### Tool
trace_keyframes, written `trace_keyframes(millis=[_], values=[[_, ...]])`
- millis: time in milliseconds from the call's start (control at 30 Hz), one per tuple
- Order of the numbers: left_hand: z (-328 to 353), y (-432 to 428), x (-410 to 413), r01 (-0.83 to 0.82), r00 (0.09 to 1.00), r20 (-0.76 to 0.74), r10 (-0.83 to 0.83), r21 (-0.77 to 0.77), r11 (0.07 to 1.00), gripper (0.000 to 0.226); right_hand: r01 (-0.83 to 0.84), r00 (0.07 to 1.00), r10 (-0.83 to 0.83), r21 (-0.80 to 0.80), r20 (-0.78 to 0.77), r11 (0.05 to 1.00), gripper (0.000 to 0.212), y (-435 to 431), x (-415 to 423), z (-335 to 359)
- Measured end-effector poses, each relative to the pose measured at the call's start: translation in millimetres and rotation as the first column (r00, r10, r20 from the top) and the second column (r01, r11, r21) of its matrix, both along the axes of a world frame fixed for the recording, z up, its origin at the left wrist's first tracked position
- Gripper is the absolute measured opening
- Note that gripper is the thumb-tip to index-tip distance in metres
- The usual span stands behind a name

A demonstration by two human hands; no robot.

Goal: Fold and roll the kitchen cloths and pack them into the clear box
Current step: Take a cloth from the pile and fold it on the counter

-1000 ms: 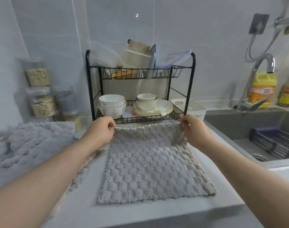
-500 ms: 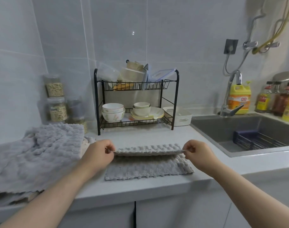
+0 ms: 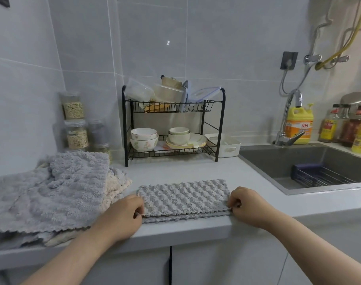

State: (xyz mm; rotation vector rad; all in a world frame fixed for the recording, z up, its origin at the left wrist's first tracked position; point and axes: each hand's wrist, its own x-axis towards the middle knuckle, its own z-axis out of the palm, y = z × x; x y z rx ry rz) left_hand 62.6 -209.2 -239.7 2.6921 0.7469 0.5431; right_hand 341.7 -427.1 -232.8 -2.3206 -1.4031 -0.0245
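While both grips pinch its near corners, the folded grey cloth [image 3: 183,197] lies at the worktop [image 3: 196,169] edge.
Uneven tugging by left hand [image 3: 124,214] or right hand [image 3: 249,206] could skew the layers.

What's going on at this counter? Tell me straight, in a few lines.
A person is folding a grey cloth on the counter. The cloth lies doubled over. The left hand and the right hand each pinch a near corner, where the two layers meet by the counter's front edge. A pile of unfolded cloths sits to its left. No rolled cloth is in view.
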Motion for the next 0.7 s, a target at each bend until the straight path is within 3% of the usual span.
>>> trace_keyframes(millis=[167,300,533,633,700], values=[[-10,-2,3,0.053,0.999,-0.001,-0.054,0.239,0.970,0.025,0.002,1.000,-0.002,-0.004,0.022,1.000,0.029,-1,1,-2],[-17,4,2,0.107,0.989,0.054,-0.136,0.370,0.923,0.038,-0.015,1.000,0.015,0.009,0.004,1.000,0.026,-5,0,-4],[-21,6,0,0.097,0.978,0.157,-0.134,0.224,0.970,0.022,0.015,1.000,-0.015,0.012,-0.004,1.000,0.012,-9,-10,-10],[-10,1,-5,0.104,0.932,0.347,-0.108,0.031,0.994,0.025,0.134,0.990,-0.127,0.127,-0.063,0.983,0.009,-4,-14,-5],[3,0,4,0.094,0.933,0.346,-0.093,0.013,0.995,0.033,0.240,0.966,-0.219,0.158,-0.139,0.958,0.009,6,-14,3]])
